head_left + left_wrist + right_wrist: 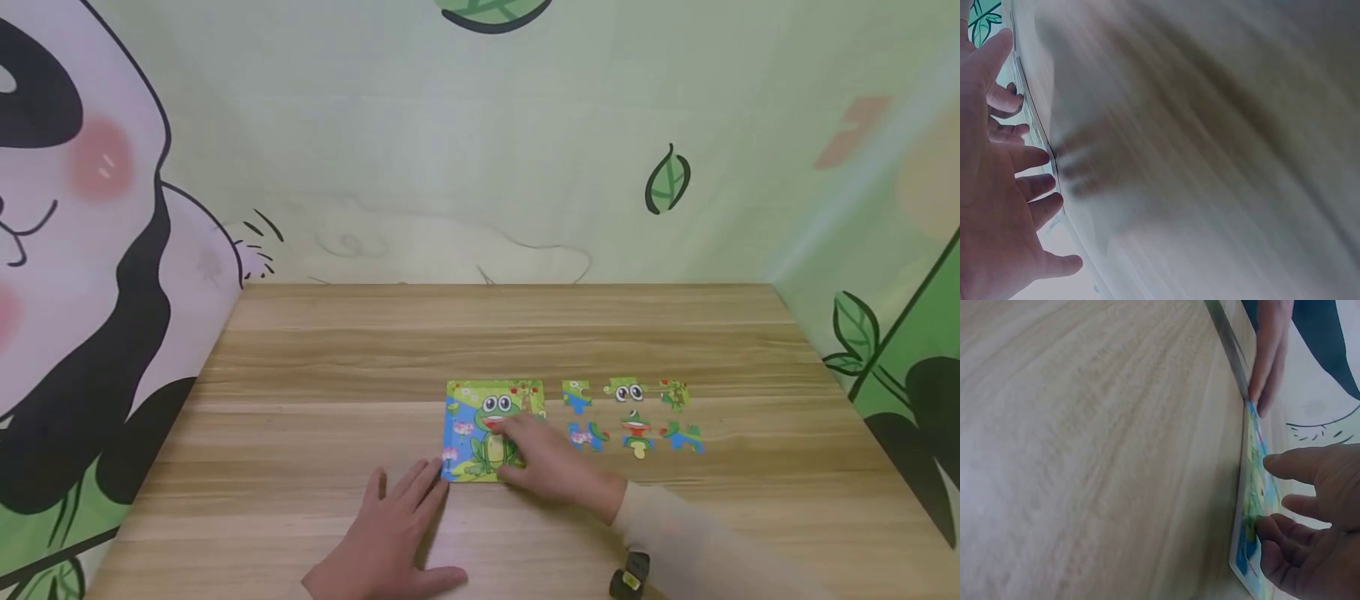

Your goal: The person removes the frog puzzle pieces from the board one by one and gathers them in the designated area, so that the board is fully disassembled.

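Note:
A frog jigsaw puzzle (459, 446) lies flat on the wooden table, its picture whole with the frog's eyes and red mouth showing. My right hand (551, 462) is over its right half, loosely bent fingers touching the picture and covering part of it. In the right wrist view the thumb and fingers stand apart at the puzzle's surface (1252, 503). Fingertips of my left hand (397, 533) meet the puzzle's lower left edge, with the fingers straight and the thumb spread out. The left wrist view shows that hand's palm (997, 212) beside the tabletop.
Right of the puzzle lie several loose jigsaw pieces in two rows, among them an eyes piece (628, 391), a mouth piece (637, 433) and a tree piece (676, 395). A wall with panda and leaf drawings (450, 167) borders the table (337, 333) at the back and sides.

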Available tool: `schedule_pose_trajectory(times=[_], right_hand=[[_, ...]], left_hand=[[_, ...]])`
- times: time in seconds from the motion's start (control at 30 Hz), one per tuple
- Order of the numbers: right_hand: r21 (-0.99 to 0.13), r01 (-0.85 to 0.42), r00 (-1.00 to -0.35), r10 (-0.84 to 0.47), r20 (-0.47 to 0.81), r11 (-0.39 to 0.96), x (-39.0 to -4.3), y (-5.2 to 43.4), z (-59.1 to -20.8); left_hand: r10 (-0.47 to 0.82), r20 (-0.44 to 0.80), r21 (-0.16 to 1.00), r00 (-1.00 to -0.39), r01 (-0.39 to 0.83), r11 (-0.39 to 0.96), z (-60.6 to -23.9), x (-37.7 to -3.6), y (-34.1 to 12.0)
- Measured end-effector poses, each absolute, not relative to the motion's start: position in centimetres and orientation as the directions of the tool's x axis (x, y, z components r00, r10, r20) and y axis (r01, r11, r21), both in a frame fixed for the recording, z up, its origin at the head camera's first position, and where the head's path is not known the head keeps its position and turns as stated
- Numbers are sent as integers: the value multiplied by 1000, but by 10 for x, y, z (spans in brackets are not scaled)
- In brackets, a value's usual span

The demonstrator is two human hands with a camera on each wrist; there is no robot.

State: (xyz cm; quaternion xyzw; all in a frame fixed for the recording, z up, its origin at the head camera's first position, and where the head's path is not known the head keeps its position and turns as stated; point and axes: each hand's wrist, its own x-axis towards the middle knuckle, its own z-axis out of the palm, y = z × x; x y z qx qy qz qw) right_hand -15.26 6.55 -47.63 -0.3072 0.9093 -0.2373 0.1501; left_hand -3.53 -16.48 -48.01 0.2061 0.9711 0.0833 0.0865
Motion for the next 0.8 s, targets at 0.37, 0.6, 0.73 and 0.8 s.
schedule_pose_trajectory(times=[0.37, 0.6, 0.73, 0.8], right_hand=[[-438, -541, -748, -649, -140, 718, -153, 59, -476], [-433, -532, -739, -648, -182, 728, -153, 57, -472], [-442, -532, -743, -649, -167, 722, -152, 58, -473], [-452, -527, -748, -645, -155, 720, -152, 58, -474]], left_hand=[[416, -156, 215, -896, 381, 899, -478, -38, -167], [417, -162, 222, -894, 379, 899, -479, -39, -166], [419, -146, 210, -896, 386, 898, -480, -38, -165], [420, -139, 200, -897, 390, 899, -480, -38, -165]])
